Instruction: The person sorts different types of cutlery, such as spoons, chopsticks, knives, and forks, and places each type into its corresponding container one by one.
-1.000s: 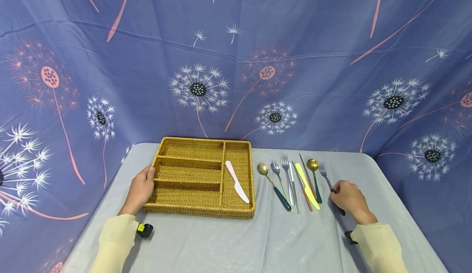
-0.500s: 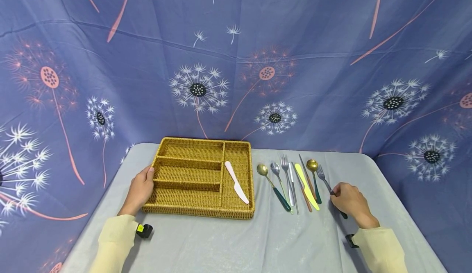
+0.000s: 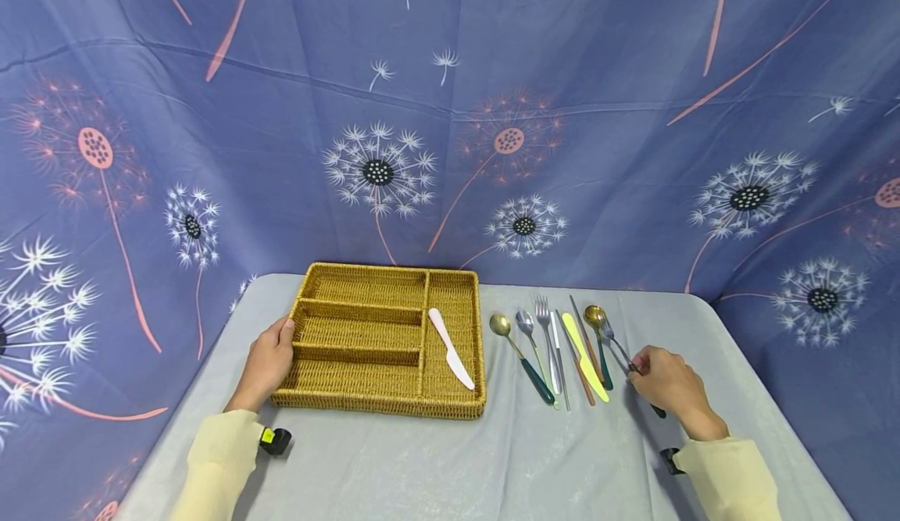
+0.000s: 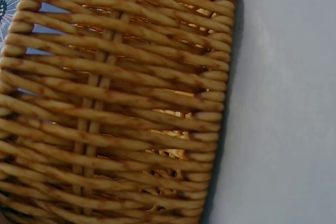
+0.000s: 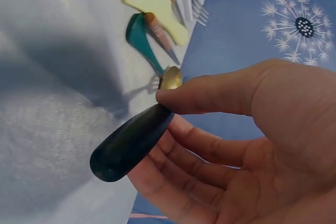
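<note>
**Blue cloth [image 3: 450, 29] behind a grey table [image 3: 394, 466]: fork [image 3: 622, 353] in the right hand [image 3: 668, 382], basket [image 3: 380, 404] off to the left**

The cloth, printed with dandelions, hangs beyond the table's far edge and round both sides. Over the table, the person's right hand pinches the fork by its dark handle [image 5: 131, 145], thumb on one side and fingers on the other. The fork's long axis runs slantwise: prongs away from the person and leftward, handle end back toward the person and to the right. In the head view its prongs overlap the nearest gold spoon [image 3: 594, 315]; whether they touch it or pass above, I cannot tell.

The relation that seems to matter most is sideways: the basket lies well to the left of the fork, with a row of cutlery [image 3: 553, 365] between. The right hand is the near one to the fork; the left hand [image 3: 267, 357] touches the basket's left end, though whether its fingers curl round that edge is not clear. Three of the basket's compartments run left to right; the fourth, along the right side, runs away from the person and holds a pink knife [image 3: 450, 347], slanted much as the fork is.
</note>
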Available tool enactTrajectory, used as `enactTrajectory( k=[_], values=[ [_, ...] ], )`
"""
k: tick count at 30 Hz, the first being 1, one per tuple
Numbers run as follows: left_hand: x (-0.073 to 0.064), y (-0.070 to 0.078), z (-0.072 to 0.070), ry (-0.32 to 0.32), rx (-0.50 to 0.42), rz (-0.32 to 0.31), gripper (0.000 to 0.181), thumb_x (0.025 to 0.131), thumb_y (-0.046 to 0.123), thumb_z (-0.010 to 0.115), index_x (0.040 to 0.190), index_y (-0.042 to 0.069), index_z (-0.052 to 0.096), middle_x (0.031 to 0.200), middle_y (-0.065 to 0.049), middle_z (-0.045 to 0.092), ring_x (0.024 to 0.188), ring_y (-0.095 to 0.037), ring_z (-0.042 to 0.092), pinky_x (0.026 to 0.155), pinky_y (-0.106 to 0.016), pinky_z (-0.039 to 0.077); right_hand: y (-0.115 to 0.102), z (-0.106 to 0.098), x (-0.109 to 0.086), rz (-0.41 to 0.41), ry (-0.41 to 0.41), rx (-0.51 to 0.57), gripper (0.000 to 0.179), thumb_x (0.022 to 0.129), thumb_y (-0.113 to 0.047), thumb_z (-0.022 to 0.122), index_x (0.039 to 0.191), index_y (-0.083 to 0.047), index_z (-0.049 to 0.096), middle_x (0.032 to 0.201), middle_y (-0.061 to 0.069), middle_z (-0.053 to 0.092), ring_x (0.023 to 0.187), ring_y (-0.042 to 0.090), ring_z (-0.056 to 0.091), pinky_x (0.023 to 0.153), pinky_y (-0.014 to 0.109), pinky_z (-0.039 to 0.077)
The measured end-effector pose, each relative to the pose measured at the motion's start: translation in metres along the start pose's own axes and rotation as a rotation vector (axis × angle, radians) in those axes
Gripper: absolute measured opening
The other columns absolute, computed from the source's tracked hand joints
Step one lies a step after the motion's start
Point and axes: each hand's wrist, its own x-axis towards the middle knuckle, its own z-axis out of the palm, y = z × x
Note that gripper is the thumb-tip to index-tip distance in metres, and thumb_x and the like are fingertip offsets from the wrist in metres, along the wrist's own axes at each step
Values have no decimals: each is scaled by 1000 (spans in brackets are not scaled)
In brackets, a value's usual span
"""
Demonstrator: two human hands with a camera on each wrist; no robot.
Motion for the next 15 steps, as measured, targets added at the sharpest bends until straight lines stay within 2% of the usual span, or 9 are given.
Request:
enactTrajectory(
  k=[15],
  values=[
    [1,-1,0,12,0,12,65,119,39,22,164,-7,33,163,-35,38,153,-54,32,130,-64,24,-18,-10,-2,-71,12,-26,17,90,-10,74,103,2,70,87,10,68,73,24,62,54,38,47]
  ],
)
